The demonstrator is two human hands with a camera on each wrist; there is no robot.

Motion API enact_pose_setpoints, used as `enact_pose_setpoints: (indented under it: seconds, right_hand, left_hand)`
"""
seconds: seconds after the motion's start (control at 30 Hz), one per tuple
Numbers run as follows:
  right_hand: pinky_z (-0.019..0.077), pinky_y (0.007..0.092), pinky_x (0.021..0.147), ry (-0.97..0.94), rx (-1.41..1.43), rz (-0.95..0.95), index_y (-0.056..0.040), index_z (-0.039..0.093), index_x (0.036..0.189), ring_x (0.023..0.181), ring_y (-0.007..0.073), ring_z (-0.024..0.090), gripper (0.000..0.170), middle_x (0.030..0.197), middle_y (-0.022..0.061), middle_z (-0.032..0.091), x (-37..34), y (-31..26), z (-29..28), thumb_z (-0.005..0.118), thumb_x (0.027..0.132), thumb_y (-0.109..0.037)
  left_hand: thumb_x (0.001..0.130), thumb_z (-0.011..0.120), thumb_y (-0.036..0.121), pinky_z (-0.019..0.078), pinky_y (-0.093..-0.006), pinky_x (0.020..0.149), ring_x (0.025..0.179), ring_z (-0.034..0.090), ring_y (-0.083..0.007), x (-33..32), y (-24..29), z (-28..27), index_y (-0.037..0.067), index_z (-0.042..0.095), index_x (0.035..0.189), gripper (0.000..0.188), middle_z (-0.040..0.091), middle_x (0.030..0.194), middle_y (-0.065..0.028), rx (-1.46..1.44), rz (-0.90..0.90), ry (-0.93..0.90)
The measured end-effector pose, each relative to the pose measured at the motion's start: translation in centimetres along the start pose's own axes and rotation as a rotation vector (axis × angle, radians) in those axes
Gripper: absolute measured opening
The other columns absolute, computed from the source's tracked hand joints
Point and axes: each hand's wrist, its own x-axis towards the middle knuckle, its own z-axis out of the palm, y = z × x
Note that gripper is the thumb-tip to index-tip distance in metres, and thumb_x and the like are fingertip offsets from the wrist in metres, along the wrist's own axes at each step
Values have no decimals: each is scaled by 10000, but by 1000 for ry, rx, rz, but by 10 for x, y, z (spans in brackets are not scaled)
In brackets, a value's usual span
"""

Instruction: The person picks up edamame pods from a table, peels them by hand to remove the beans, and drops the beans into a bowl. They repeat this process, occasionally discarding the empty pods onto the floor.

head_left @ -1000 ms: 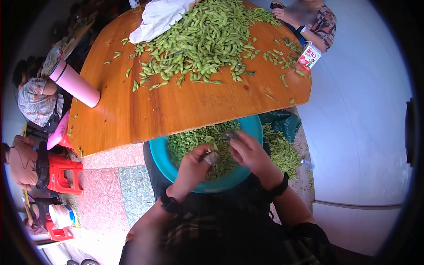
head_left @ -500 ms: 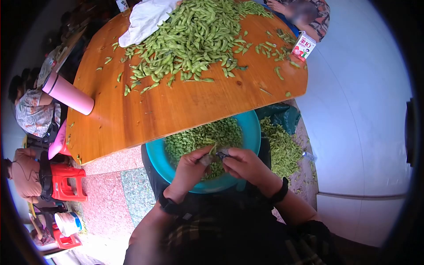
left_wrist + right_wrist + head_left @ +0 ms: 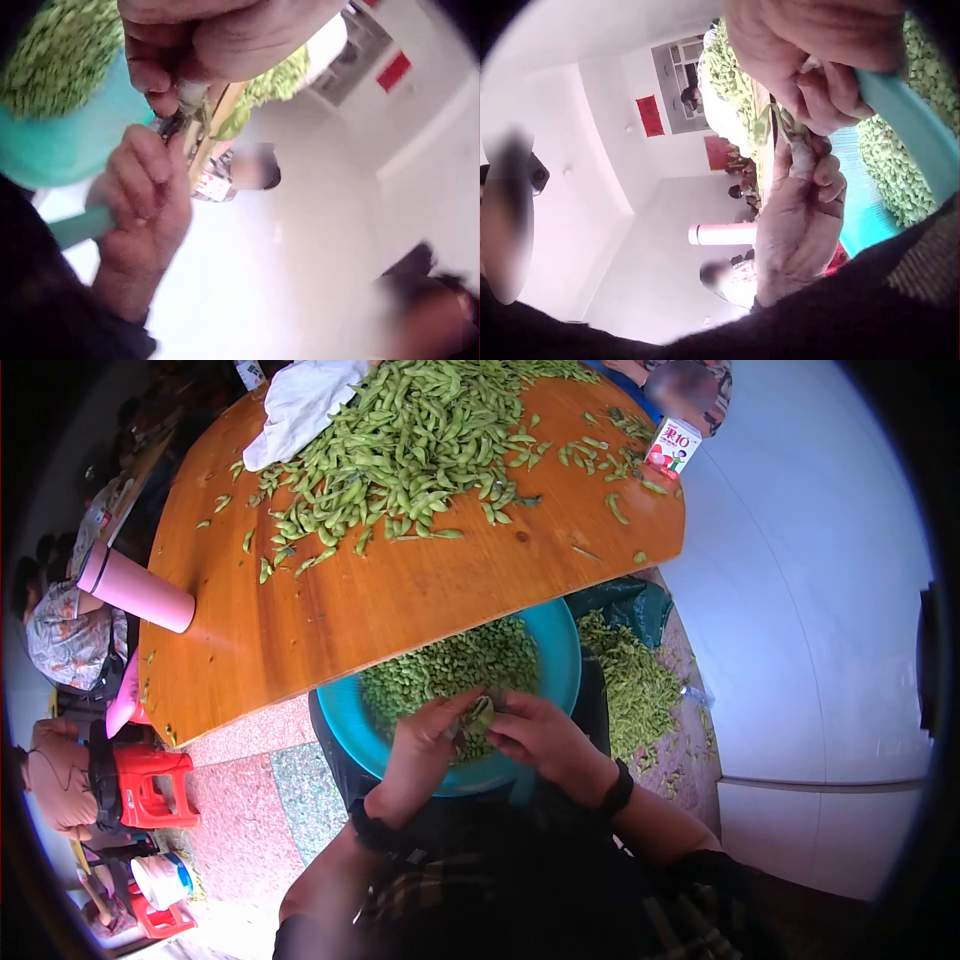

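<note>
A green pod (image 3: 482, 714) is pinched between both hands above a teal basin (image 3: 345, 736) of shelled green beans (image 3: 425, 678). The left hand (image 3: 424, 745) holds the pod's left side with thumb and forefinger; pale wrapping covers a fingertip, seen in the right wrist view. On the other side the right hand (image 3: 550, 740) pinches the pod, its remaining fingers curled. In the left wrist view the pod (image 3: 232, 124) sticks out beyond the fingers of both hands. The right wrist view shows the pod (image 3: 763, 126) at the touching fingertips.
A wooden table (image 3: 400, 595) bears a heap of pods (image 3: 400, 450), a white cloth (image 3: 305, 410), a pink bottle (image 3: 140, 592) and a drink carton (image 3: 672, 448). Pods or husks (image 3: 630, 695) lie on the floor at right. Red stools (image 3: 150, 785) and seated people are at left.
The hands have come together around the pod. The head view has shifted, so the table and its things appear farther left. The person across the table has leaned or moved partly out of view.
</note>
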Motion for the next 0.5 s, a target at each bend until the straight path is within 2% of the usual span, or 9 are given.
enact_pose_setpoints:
  seconds: [0.03, 0.07, 0.13, 0.17, 0.23, 0.27, 0.33, 0.47, 0.5]
  right_hand:
    - [351, 217, 475, -4, -107, -92, -38, 593, 876, 550, 59, 476, 94, 692, 5, 561, 1, 1, 1, 577, 929, -113]
    - [359, 212, 479, -9, -213, -184, -34, 593, 876, 544, 60, 480, 98, 707, 15, 582, 1, 2, 1, 581, 929, -114]
    - [351, 205, 480, -30, -246, -201, -39, 594, 885, 550, 57, 479, 88, 721, 11, 589, -2, -1, 4, 588, 925, -117]
    - [344, 199, 481, -52, -282, -219, -44, 595, 894, 556, 53, 477, 80, 736, 7, 596, -4, -3, 5, 595, 920, -120]
    - [357, 202, 483, -64, -267, -205, -38, 596, 888, 551, 54, 482, 78, 727, 16, 596, -5, -5, 3, 588, 922, -107]
    - [371, 206, 485, -76, -253, -191, -32, 598, 883, 545, 56, 487, 77, 719, 24, 597, -5, -6, 2, 581, 923, -95]
    - [366, 204, 484, -67, -204, -158, -35, 593, 873, 544, 55, 483, 77, 712, 20, 589, -7, -8, 3, 580, 921, -94]
    - [323, 198, 482, -36, -185, -141, -42, 575, 857, 552, 47, 448, 86, 704, -2, 556, -4, -2, 4, 583, 910, -109]
    - [323, 198, 482, -36, -186, -141, -42, 575, 857, 552, 47, 448, 86, 704, -2, 556, -3, -2, 4, 583, 910, -109]
  left_hand:
    - [891, 559, 2, 511, -325, 608, 696, 635, -269, 0, 7, 2, 50, 555, 1303, 414, 647, 911, -141, 389, 248, 65]
    - [891, 559, 2, 511, -325, 608, 696, 635, -269, -1, 14, 3, 50, 555, 1303, 414, 647, 911, -141, 389, 247, 63]
    - [906, 531, -13, 518, -321, 698, 779, 642, -266, -4, 25, 4, 18, 516, 1329, 424, 622, 929, -172, 589, 166, 49]
    - [906, 531, -13, 518, -321, 698, 779, 642, -266, -3, 22, 3, 18, 516, 1329, 424, 622, 929, -172, 591, 167, 47]
    - [905, 552, 24, 532, -353, 671, 768, 652, -326, 1, 16, 1, 48, 485, 1356, 457, 630, 927, -184, 568, 291, 41]
    - [905, 552, 24, 532, -353, 671, 768, 652, -326, 2, 16, -1, 48, 485, 1356, 457, 630, 927, -184, 569, 292, 37]
    - [962, 520, 76, 534, -340, 681, 768, 674, -259, 1, 18, -5, 28, 447, 1376, 423, 655, 903, -169, 297, 197, -90]
    - [1002, 473, 116, 532, -318, 687, 778, 678, -194, 2, -2, -8, 21, 419, 1388, 401, 674, 866, -158, 114, 113, -161]
    - [1008, 459, 120, 533, -315, 685, 766, 678, -186, 2, 1, -8, 2, 447, 1338, 350, 677, 848, -155, -153, -35, -163]
